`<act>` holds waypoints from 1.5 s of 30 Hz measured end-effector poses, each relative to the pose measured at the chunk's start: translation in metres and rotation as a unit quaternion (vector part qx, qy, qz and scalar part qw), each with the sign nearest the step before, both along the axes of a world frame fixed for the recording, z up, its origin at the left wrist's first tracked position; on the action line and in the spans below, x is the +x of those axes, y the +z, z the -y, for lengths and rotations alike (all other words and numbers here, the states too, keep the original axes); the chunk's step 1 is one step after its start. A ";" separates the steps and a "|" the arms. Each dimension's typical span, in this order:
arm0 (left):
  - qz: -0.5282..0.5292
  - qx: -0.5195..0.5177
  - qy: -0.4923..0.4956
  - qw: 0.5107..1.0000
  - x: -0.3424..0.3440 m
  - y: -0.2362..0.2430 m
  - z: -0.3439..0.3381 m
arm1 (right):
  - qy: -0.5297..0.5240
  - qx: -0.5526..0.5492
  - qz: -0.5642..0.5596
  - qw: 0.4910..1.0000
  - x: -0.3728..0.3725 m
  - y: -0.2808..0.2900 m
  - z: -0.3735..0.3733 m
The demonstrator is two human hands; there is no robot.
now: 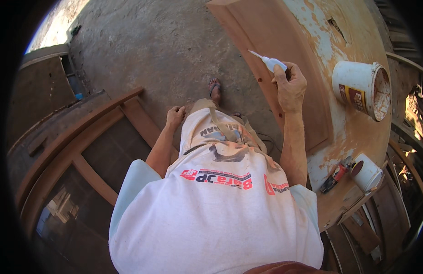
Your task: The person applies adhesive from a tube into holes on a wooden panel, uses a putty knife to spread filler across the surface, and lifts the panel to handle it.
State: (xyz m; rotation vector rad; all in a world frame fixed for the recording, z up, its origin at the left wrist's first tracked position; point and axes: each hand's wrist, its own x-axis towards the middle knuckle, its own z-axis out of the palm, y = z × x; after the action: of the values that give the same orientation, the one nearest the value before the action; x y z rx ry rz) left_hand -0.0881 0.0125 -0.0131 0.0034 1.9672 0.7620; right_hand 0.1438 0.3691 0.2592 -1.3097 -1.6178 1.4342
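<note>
My right hand [290,86] is raised over a reddish-brown wooden panel [307,102]. Its fingers close round a small white squeeze bottle [276,65] with a long thin nozzle, which points up and to the left, past the panel's edge. A few small dark round spots mark that edge. Down beside my left thigh hangs my left hand [176,117], its fingers curled in; whatever may be inside them is hidden. The panel lies along the left side of a worktable [364,34] smeared with pale and brown patches.
A white bucket [355,82] with brown residue lies on its side on the table. Nearer are a smaller white tub [368,175] and a red-and-black tool [335,178]. At left leans a wooden frame [93,176] with dark panes. Boards [362,233] stand below the table.
</note>
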 end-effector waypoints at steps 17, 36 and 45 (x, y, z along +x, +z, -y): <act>-0.003 -0.005 -0.007 1.000 0.003 -0.003 -0.005 | -0.001 -0.023 0.013 1.000 0.001 0.001 -0.002; 0.010 -0.017 -0.031 0.999 0.004 -0.017 -0.008 | -0.035 -0.067 -0.019 0.997 -0.003 0.007 -0.003; 0.017 -0.036 -0.040 0.998 -0.002 -0.010 -0.011 | -0.068 -0.106 -0.031 0.992 -0.006 0.008 -0.008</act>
State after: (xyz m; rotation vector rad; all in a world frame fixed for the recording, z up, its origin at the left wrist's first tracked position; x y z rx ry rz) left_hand -0.0899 0.0231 -0.0232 0.0264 1.9496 0.6346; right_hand 0.1373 0.3766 0.2669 -1.4480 -1.3372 1.5785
